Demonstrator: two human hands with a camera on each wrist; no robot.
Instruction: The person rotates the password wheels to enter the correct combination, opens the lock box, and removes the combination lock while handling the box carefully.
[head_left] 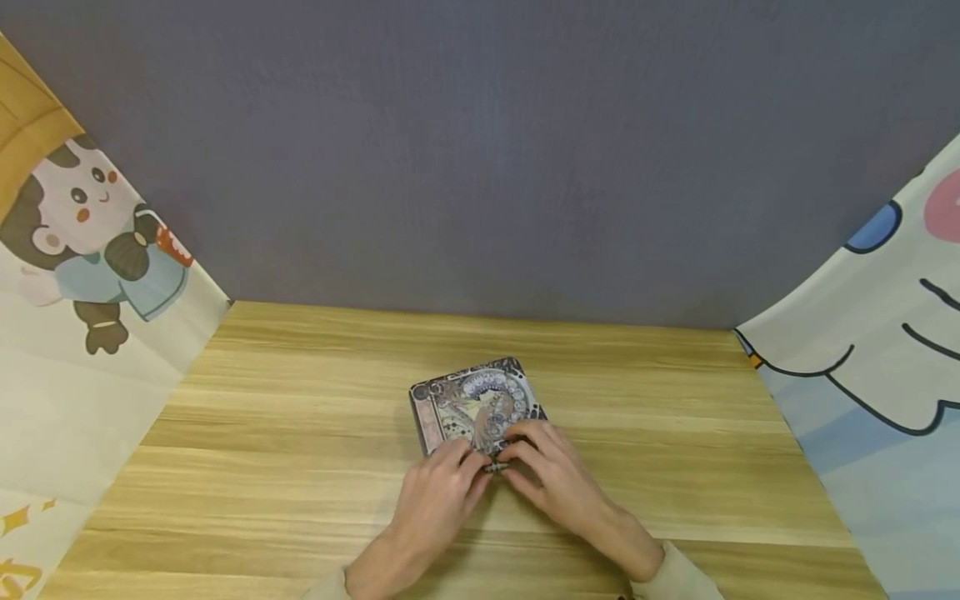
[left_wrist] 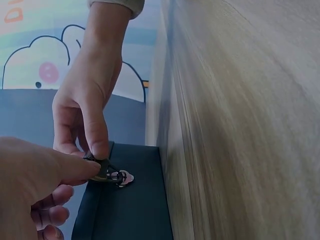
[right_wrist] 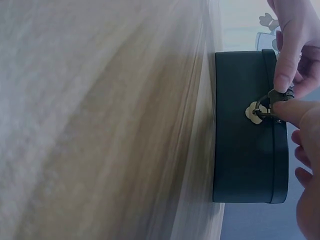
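A box (head_left: 480,408) with a patterned lid and dark green sides stands on the table, turned slightly. At its front, a metal clasp (right_wrist: 273,98) with a wire loop hangs over a small pale scalloped plate (left_wrist: 127,178). My left hand (head_left: 437,493) pinches the clasp from the left, thumb low and index finger near the lid's edge. From the right, my right hand (head_left: 561,482) pinches the same clasp, its thumb against the metal and other fingers near the lid's top. The fingertips partly hide the clasp. The lid sits down on the box.
The wood-grain table (head_left: 285,450) spreads around the box. Behind it rises a plain grey wall (head_left: 480,158). Cloths with cartoon prints hang on the left (head_left: 90,392) and right (head_left: 885,350) sides.
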